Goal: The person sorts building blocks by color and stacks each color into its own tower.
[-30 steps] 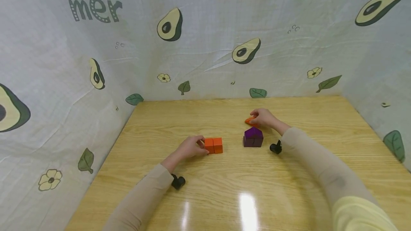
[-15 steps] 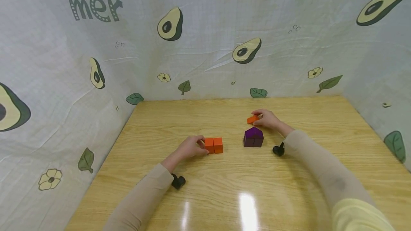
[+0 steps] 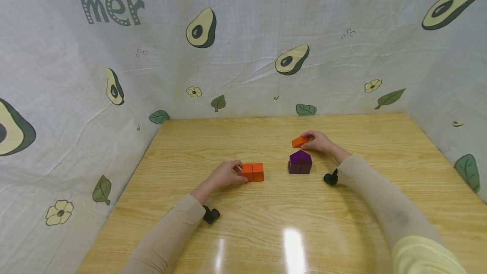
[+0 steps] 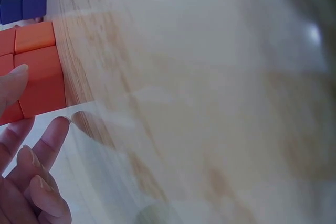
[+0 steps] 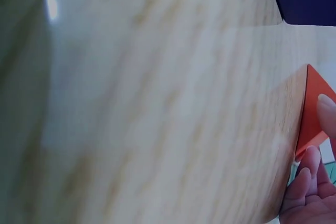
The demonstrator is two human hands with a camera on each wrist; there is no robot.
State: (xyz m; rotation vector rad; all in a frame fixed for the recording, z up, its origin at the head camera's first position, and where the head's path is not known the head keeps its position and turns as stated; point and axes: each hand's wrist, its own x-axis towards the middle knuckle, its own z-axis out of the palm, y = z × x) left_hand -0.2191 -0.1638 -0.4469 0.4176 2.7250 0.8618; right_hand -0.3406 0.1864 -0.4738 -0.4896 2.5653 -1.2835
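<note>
My left hand (image 3: pixel 225 174) grips the left end of a pair of side-by-side orange cubes (image 3: pixel 258 172) on the table. In the left wrist view the thumb lies on the front of the orange blocks (image 4: pixel 43 80), the other fingers behind and beside them. My right hand (image 3: pixel 320 142) pinches an orange triangular block (image 3: pixel 298 142) between thumb and fingers, just behind the purple blocks. The right wrist view shows the thumb on the triangular block's (image 5: pixel 311 114) face. Purple blocks (image 3: pixel 300 163), with a peaked top like a small house, stand between the two hands, touched by neither.
The wooden table (image 3: pixel 251 223) runs to a pale fabric backdrop (image 3: pixel 243 62) printed with avocados, at the back and both sides. Black wrist cameras (image 3: pixel 211 215) hang from each sleeve. Bright light reflections lie on the near tabletop.
My right hand has shifted slightly right and turned the orange triangular block, showing more of it. The left hand, orange cubes and purple blocks stay in place.
</note>
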